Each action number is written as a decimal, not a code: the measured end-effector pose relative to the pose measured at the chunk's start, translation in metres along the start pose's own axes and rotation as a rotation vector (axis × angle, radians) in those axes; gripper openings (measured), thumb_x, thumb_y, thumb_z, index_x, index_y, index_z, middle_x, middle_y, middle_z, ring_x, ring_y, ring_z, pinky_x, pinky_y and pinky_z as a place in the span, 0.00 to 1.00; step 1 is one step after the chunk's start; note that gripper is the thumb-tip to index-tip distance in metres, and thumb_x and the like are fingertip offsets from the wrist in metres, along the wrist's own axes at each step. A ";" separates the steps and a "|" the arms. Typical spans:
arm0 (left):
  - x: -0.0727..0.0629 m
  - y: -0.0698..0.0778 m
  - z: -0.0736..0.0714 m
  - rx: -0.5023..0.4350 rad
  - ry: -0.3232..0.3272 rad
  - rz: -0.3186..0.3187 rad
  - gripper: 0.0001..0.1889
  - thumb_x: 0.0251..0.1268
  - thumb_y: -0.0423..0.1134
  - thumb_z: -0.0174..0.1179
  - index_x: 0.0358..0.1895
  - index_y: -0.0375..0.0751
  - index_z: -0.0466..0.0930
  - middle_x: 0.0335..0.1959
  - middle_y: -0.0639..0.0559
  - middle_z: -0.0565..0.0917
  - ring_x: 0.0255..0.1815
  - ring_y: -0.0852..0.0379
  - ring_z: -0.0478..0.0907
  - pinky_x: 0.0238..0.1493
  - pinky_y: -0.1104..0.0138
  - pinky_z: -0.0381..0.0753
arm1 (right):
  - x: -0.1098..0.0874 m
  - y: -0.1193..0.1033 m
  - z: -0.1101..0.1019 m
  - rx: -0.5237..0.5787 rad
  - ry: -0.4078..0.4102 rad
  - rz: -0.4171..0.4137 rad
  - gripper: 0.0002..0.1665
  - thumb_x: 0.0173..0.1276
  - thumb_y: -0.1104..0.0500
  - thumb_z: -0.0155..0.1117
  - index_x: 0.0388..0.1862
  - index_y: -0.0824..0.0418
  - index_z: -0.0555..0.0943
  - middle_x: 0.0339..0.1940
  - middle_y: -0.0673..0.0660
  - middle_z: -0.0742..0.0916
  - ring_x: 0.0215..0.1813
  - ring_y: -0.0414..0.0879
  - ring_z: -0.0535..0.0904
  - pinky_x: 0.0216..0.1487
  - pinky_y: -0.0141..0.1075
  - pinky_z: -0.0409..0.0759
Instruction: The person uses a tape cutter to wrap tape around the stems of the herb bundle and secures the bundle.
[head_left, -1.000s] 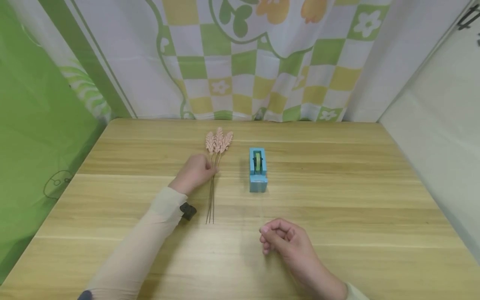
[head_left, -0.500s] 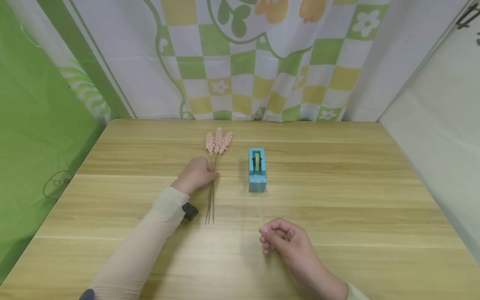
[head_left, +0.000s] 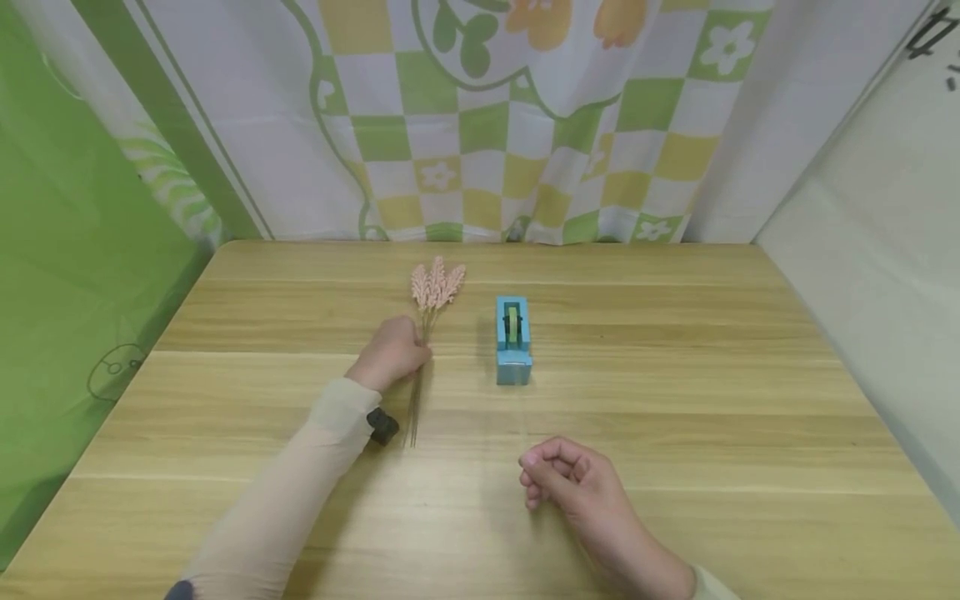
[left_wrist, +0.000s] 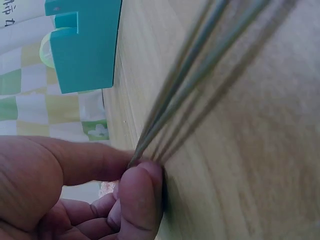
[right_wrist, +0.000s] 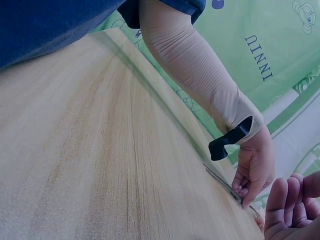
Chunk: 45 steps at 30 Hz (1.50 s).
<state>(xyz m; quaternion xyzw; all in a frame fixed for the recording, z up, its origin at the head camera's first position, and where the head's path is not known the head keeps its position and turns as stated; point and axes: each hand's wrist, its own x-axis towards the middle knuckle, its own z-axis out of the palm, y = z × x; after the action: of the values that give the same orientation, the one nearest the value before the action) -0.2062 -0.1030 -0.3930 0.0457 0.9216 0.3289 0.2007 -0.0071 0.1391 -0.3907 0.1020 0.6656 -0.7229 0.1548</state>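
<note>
My left hand (head_left: 390,354) pinches the thin stems (left_wrist: 182,75) of a small bunch of pink artificial flowers (head_left: 437,285) between thumb and fingertips, close over the table. The pink heads point to the far edge and the bare stem ends point towards me. To the right of the bunch stands a blue tape dispenser (head_left: 513,371) with a yellow-green roll. From its front a faint strip of clear tape (head_left: 522,417) runs towards me. My right hand (head_left: 581,492) pinches the strip's near end between thumb and forefinger, in front of the dispenser.
The wood-grain table (head_left: 712,400) ends at a checked green, yellow and white curtain (head_left: 487,150). A green cloth (head_left: 75,250) hangs on the left, a white sheet (head_left: 885,217) on the right. A black wrist mount (head_left: 383,426) sits near the stem ends.
My left hand has slid slightly down the stems, towards me. The stem ends have swung a little left and drawn closer together. My right hand stays in place.
</note>
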 end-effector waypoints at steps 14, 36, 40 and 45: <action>-0.025 -0.006 -0.009 -0.038 0.201 0.202 0.10 0.82 0.35 0.50 0.46 0.29 0.76 0.30 0.42 0.81 0.23 0.56 0.74 0.23 0.69 0.74 | 0.000 0.001 0.004 0.007 0.004 0.015 0.11 0.75 0.62 0.65 0.46 0.70 0.80 0.32 0.49 0.87 0.35 0.40 0.83 0.44 0.32 0.87; -0.066 -0.043 -0.015 -0.186 0.353 0.386 0.13 0.85 0.43 0.50 0.50 0.36 0.77 0.29 0.40 0.80 0.19 0.57 0.67 0.19 0.70 0.70 | -0.004 0.002 0.001 0.025 0.000 -0.018 0.13 0.74 0.61 0.66 0.47 0.72 0.80 0.33 0.49 0.87 0.36 0.41 0.83 0.44 0.32 0.87; -0.076 -0.055 -0.020 -0.187 0.348 0.388 0.15 0.84 0.44 0.53 0.47 0.33 0.79 0.32 0.38 0.83 0.26 0.53 0.75 0.24 0.70 0.75 | -0.005 0.002 0.000 0.025 -0.005 -0.019 0.13 0.75 0.61 0.66 0.47 0.72 0.80 0.34 0.49 0.87 0.37 0.41 0.83 0.44 0.32 0.87; -0.093 -0.068 -0.026 -0.180 0.281 0.379 0.13 0.82 0.42 0.56 0.42 0.34 0.79 0.29 0.42 0.81 0.20 0.64 0.65 0.21 0.69 0.69 | -0.004 0.001 -0.001 0.031 -0.012 -0.020 0.12 0.75 0.60 0.66 0.47 0.70 0.80 0.34 0.49 0.87 0.38 0.41 0.84 0.44 0.32 0.88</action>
<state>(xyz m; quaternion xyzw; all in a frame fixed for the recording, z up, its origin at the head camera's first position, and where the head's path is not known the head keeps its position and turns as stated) -0.1282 -0.1917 -0.3857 0.1535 0.8825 0.4445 0.0085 -0.0028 0.1402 -0.3900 0.0932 0.6545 -0.7352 0.1500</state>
